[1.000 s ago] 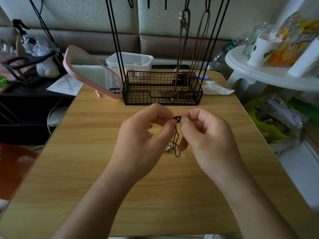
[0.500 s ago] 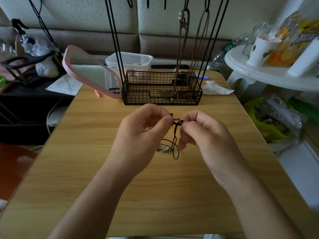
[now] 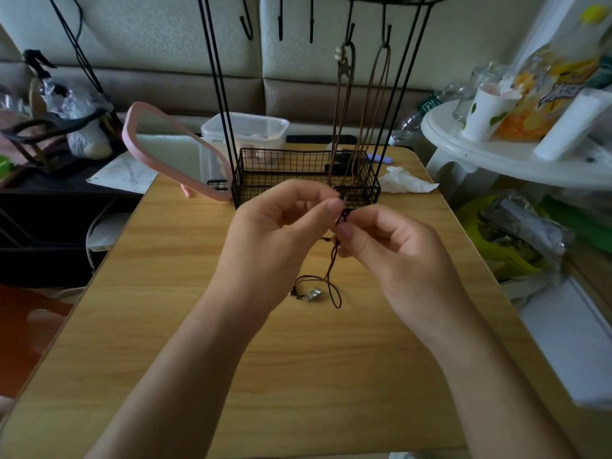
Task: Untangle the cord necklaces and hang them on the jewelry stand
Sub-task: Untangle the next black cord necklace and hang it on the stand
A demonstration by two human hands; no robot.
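Dark cord necklace (image 3: 333, 266) was held up over the middle of the wooden table (image 3: 159, 309), both hands on its top end. Left hand (image 3: 278, 233) had its forearm running in from the lower left, thumb and forefinger pinched on the cord, other fingers loosely curled behind. Right hand (image 3: 397, 253) mirrored it from the lower right, thumb and forefinger clamped on the same little tangle, fingertips nearly touching the left's. The cord dangled between the wrists, its loop and small silver pendant (image 3: 313, 294) lying on the wood. Behind stood the black wire jewelry stand (image 3: 265, 173) (two brown cords (image 3: 377, 104) hung off its hooks), with a pink mirror (image 3: 145, 127) to its left.
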